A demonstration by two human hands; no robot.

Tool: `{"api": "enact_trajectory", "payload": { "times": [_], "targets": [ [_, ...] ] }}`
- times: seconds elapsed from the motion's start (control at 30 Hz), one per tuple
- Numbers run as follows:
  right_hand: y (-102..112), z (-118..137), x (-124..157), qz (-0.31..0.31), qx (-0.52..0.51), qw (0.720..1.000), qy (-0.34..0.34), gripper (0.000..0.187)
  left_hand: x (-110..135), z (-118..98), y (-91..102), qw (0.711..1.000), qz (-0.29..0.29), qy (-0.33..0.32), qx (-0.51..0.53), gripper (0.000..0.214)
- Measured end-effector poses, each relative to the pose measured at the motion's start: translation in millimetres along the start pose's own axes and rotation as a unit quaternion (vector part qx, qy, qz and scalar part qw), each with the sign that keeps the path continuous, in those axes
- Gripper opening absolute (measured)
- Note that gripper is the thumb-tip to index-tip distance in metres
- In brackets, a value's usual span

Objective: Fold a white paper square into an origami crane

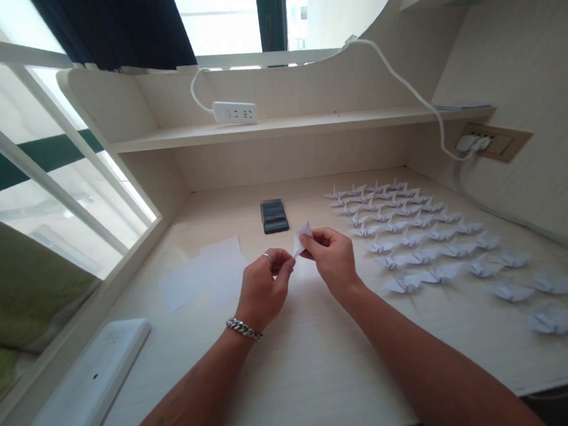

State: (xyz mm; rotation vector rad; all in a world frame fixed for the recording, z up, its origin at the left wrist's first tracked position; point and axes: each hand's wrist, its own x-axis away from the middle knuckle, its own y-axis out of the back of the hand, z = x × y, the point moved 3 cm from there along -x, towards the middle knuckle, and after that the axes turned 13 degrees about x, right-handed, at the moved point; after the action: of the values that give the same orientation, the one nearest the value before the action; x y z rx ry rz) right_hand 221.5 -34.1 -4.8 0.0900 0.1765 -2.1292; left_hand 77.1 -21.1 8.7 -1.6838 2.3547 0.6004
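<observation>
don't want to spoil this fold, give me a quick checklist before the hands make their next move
1. Right hand grip on the folded paper: ok, pinched between thumb and fingers.
2. Left hand at the paper's lower tip: ok, thumb and fingertips meet there.
3. Paper cranes clear of both hands: ok, rows sit off to the right.
4. Phone out of the way: ok, lying beyond the hands.
5. Creases sharp: cannot tell, too small.

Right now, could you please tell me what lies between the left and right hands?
The head view shows a small folded white paper between them.
</observation>
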Motion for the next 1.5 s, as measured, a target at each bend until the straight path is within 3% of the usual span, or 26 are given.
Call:
{"api": "enact_trajectory", "payload": {
  "times": [0.3,0.6,0.83,1.1,1.27,1.5],
  "targets": [
    [0.2,0.9,1.6,-0.015,-0.033,0.999,0.009,0.025,0.8,8.5,0.3,0.997,-0.012,0.008,0.071,0.018],
    [-0.6,3.6,5.1,-0.019,-0.012,0.999,0.023,0.03,2.0,1.3,0.2,1.0,-0.002,0.006,0.013,0.022],
    [-3.3,6.4,10.0,-0.01,0.038,0.996,0.084,0.029,-1.6,9.3,-2.4,0.989,0.038,0.1,0.101,0.025],
    [0.5,4.2,2.8,-0.019,-0.011,0.999,0.043,0.028,-2.9,11.9,-6.0,0.964,0.059,0.166,0.199,0.02],
    [-4.4,3.6,7.1,0.014,0.007,0.999,0.043,0.028,-4.0,11.2,-5.0,0.968,0.054,0.161,0.184,0.028],
    [0.0,1.6,0.9,0.006,-0.013,1.0,0.013,0.03,-2.2,10.3,-5.9,0.954,0.055,0.188,0.226,0.012]
  ]
}}
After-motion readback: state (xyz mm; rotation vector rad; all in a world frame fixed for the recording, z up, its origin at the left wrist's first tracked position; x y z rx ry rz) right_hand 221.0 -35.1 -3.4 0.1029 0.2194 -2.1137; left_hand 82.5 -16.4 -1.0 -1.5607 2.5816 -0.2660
